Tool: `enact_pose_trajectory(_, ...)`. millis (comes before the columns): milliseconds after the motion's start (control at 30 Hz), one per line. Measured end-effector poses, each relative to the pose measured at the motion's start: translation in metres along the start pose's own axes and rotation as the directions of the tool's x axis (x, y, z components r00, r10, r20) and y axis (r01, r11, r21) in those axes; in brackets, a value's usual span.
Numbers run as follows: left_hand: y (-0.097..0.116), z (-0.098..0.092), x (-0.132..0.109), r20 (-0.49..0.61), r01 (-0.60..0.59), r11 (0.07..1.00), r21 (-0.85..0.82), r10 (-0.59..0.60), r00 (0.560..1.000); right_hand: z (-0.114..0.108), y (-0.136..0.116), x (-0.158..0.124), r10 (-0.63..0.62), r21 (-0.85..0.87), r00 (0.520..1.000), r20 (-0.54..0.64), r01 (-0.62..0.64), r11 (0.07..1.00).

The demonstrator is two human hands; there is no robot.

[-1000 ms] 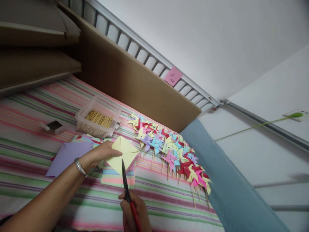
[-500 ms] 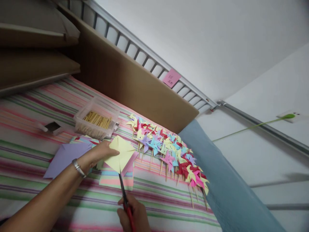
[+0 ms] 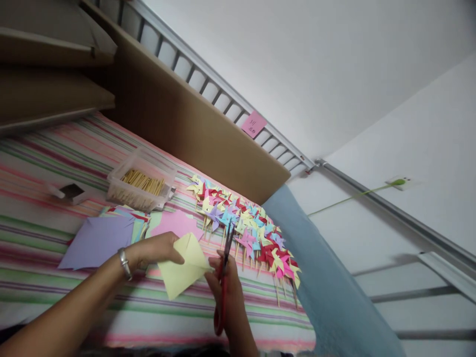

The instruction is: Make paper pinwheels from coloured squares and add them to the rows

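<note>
My left hand [image 3: 163, 249] pinches a pale yellow square of paper [image 3: 183, 272] by its upper left side, thumb on top. Slits run in from some of the paper's corners. My right hand [image 3: 230, 282] holds red-handled scissors [image 3: 224, 282], blades pointing up and away from the sheet. Its thumb and forefinger meet the paper's right corner. Beneath and behind the left hand lie a pink sheet [image 3: 177, 224] and other coloured paper. A stack topped by a purple sheet [image 3: 98, 241] rests left of my wrist.
A clear plastic box [image 3: 111, 184] holds many short sticks. Finished paper pinwheels [image 3: 256, 233] on sticks lie in rows on the right of the striped cloth [image 3: 148, 325]. Cardboard [image 3: 193, 134] stands along the back. A small open box [image 3: 72, 192] sits at left.
The scissors have come off the paper's lower corner and swung up to point away. My right hand has risen to the paper's right corner, and the yellow square has tilted and moved lower.
</note>
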State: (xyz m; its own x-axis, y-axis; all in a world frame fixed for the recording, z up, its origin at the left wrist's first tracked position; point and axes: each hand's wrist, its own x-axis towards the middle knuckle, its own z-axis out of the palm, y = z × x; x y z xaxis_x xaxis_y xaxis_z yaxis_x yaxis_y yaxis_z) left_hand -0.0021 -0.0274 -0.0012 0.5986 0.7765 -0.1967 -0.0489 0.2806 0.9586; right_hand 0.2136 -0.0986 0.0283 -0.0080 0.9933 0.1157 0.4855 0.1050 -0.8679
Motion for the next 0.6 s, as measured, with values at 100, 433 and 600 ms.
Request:
enact_pose_trajectory(100,-0.002,0.004,-0.001,0.061,-0.013,1.0,0.004,0.012,0.998,0.013,-0.006,0.014,0.044,0.099,0.996,0.082,-0.052,0.994)
enact_pose_trajectory(433,-0.007,0.02,0.007,-0.141,-0.156,0.799,-0.581,0.089,0.986,0.032,-0.004,0.013,0.171,0.498,0.958,-0.231,-0.035,0.866)
enact_pose_trajectory(600,-0.011,0.054,0.002,-0.221,-0.132,0.726,-0.675,-0.028,0.975,0.055,-0.005,0.004,0.212,0.499,0.912,-0.351,-0.01,0.867)
